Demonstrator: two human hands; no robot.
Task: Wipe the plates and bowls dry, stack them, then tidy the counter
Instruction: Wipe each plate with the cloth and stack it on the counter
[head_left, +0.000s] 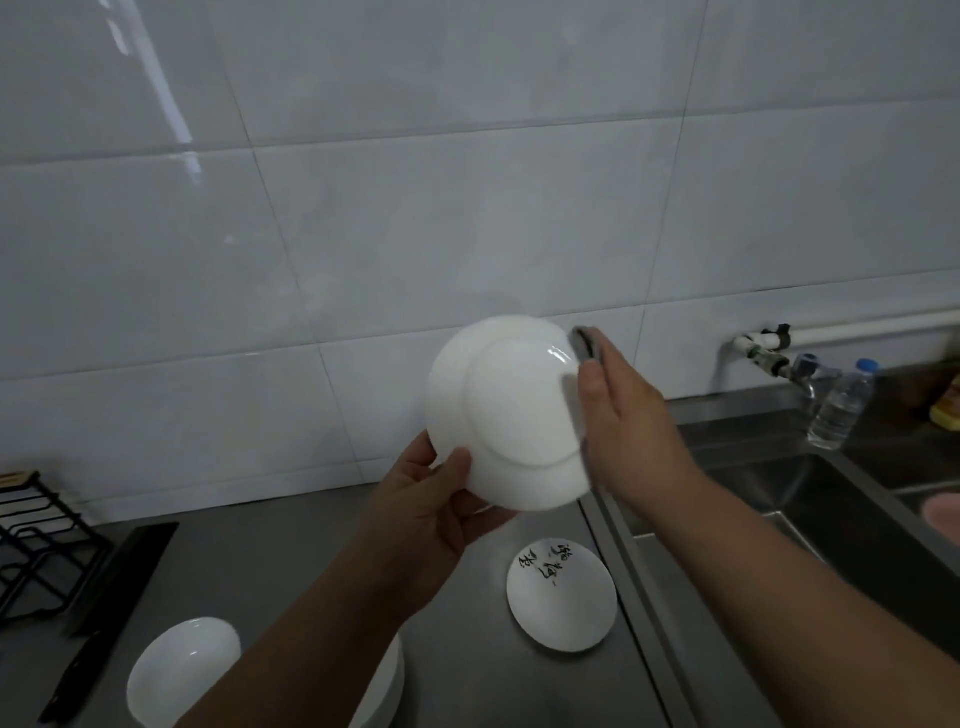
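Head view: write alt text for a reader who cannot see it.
A left hand grips a white plate by its lower rim, underside toward camera, while the right hand pinches a grey cloth over its right rim. A lettered plate and bowl sit on the counter.

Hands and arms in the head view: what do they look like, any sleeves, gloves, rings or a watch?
Both are bare. The left hand and right hand wear no gloves, and no ring shows on the visible fingers. The left forearm and right forearm run uncovered to the frame's edge: no sleeve, watch or bracelet shows.
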